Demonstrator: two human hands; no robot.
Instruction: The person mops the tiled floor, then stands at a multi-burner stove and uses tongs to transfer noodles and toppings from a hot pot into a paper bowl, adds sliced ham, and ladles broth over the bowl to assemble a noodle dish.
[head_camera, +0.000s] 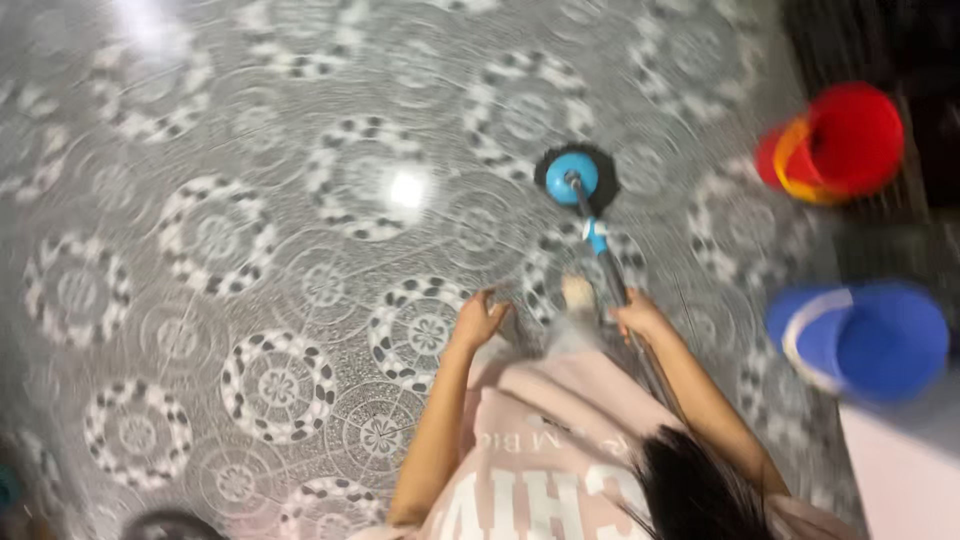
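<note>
Mop (572, 176) with a round blue head rests on the patterned floor (250, 220), its pole running back into the right hand (637, 318), which is closed around it. Beside the pole, the left hand (477, 320) hangs loosely curled, holding nothing. Right of the mop, a red bucket (848, 140) and a blue bucket (865, 340) are blurred.

Just one view here, a head cam looking pretty much straight down from standing height at a patterned tile floor (250, 230). The wearer's own shirt (530, 450) and arms fill the bottom edge; everything's motion-blurred.
</note>
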